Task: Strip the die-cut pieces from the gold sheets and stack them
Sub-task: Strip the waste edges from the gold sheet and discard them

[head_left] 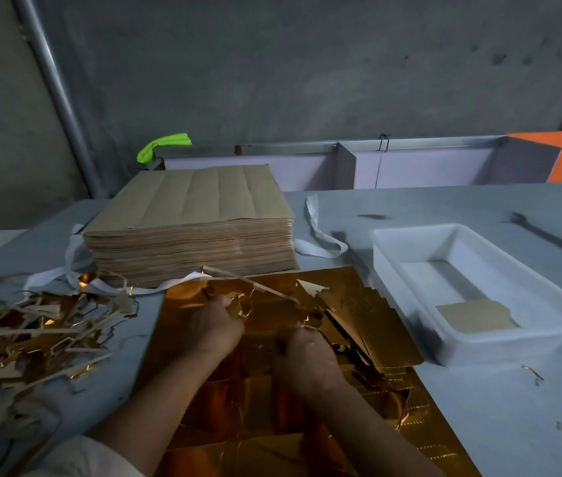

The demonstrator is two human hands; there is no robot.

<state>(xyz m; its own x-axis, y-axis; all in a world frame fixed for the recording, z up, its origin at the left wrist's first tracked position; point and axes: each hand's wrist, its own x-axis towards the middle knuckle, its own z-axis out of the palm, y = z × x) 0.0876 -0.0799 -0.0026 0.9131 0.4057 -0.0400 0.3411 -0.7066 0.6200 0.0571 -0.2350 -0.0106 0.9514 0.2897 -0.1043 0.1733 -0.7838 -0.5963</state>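
A gold die-cut sheet (203,401) lies on the table in front of me, shiny side up. My left hand (215,327) pinches a strip of gold waste trim (252,284) that lifts off the sheet's far edge. My right hand (307,359) grips a fanned bunch of gold die-cut pieces (372,325) on the sheet's right side. Beyond the sheet stands a tall stack of sheets (190,228), brown backs up. One die-cut piece (475,316) lies brown side up in the white tray (393,256).
A heap of gold and brown scrap trim (28,342) covers the table's left side. White strapping (320,232) curls beside the stack. A dark tool (554,239) lies far right. A grey wall and a metal rail close off the back.
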